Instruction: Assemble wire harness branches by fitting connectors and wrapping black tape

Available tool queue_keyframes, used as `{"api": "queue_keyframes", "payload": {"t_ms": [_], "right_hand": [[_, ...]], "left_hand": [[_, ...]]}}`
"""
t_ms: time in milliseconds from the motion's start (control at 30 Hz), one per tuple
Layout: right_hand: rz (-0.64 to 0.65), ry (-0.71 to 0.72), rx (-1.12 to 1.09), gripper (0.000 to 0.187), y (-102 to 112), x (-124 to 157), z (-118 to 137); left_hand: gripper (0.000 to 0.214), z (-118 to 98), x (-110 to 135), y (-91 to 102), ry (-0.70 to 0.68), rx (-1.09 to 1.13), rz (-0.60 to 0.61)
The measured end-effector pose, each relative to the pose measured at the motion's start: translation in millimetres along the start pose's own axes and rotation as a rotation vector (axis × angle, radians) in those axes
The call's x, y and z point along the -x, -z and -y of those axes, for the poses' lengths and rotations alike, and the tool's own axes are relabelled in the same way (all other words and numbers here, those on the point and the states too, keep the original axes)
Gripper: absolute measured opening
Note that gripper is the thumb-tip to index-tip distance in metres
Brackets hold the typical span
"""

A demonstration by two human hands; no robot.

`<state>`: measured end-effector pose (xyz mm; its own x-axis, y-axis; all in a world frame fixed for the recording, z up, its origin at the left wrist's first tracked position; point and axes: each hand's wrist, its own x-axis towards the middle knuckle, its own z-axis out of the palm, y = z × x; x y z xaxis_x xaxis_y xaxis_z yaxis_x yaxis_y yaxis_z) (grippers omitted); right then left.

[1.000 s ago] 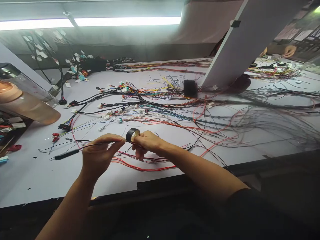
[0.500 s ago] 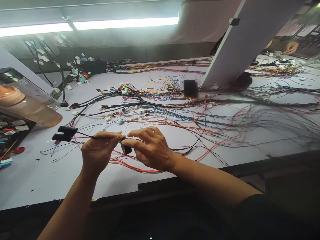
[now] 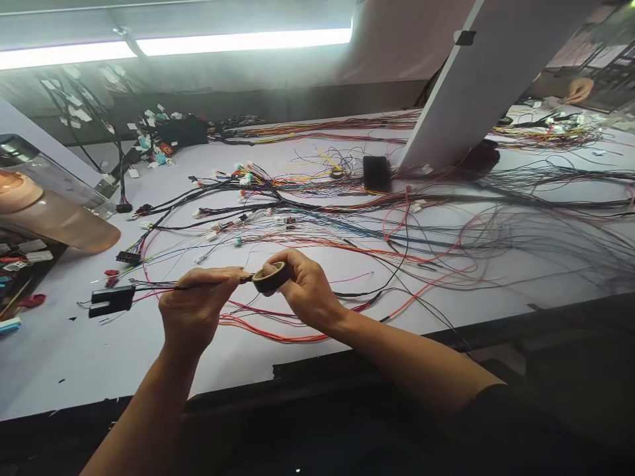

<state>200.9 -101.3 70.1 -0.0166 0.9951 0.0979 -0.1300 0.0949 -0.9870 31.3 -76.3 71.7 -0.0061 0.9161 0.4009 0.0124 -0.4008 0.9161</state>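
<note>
My left hand (image 3: 196,307) is closed around a bundle of thin wires (image 3: 166,286). A black connector (image 3: 112,301) hangs at the left end of that bundle, just above the table. In my right hand (image 3: 307,287) is a roll of black tape (image 3: 270,281), gripped with fingers on its rim and inside its ring. The roll is tilted and sits right beside the left fingertips, by the end of the bundle. Whether a strip of tape joins roll and wires is too small to tell. Beneath both hands, red wires (image 3: 278,336) lie on the white table (image 3: 233,367).
A branched wire harness (image 3: 278,198) with several small connectors lies behind my hands. A clear bottle (image 3: 64,208) leans in from the left. Further right stand a black block (image 3: 377,173) and a slanted white panel (image 3: 441,92). Another person's hand (image 3: 579,89) shows far right.
The tape roll has turned and my right hand now grips through its ring. The black connector at the left has dropped lower and rolled over. My left hand holds nearly the same place.
</note>
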Motion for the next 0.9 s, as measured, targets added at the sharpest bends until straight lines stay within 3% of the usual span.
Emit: {"api": "queue_keyframes", "payload": {"t_ms": [100, 233, 367, 500, 600, 733, 800, 900], "right_hand": [[0.008, -0.005, -0.115, 0.008, 1, -4, 2], [-0.014, 0.081, -0.044, 0.011, -1, -4, 1], [-0.005, 0.018, -0.004, 0.009, -2, -4, 1], [0.057, -0.217, 0.000, 0.009, 2, -7, -2], [0.183, -0.362, 0.014, 0.011, 9, -12, -2], [0.458, -0.613, -0.006, 0.016, 22, -19, 5], [0.593, -0.647, -0.025, 0.019, 28, -23, 9], [0.778, -0.581, -0.021, 0.034, 33, -24, 9]], "left_hand": [[0.014, 2, -1, 0.8, 0.117, 0.085, 0.041], [0.021, 7, 4, -2.0, 0.312, 0.228, 0.154], [0.007, 6, 10, -5.8, 0.246, 0.166, 0.146], [0.005, 3, 9, -5.2, 0.110, 0.035, 0.136], [0.002, -1, 7, -2.5, 0.000, -0.077, 0.109], [0.007, -7, 1, 0.8, -0.186, -0.301, 0.128], [0.010, -11, -3, 0.7, -0.261, -0.342, 0.128], [0.012, -15, -9, -1.6, -0.290, -0.283, 0.196]]}}
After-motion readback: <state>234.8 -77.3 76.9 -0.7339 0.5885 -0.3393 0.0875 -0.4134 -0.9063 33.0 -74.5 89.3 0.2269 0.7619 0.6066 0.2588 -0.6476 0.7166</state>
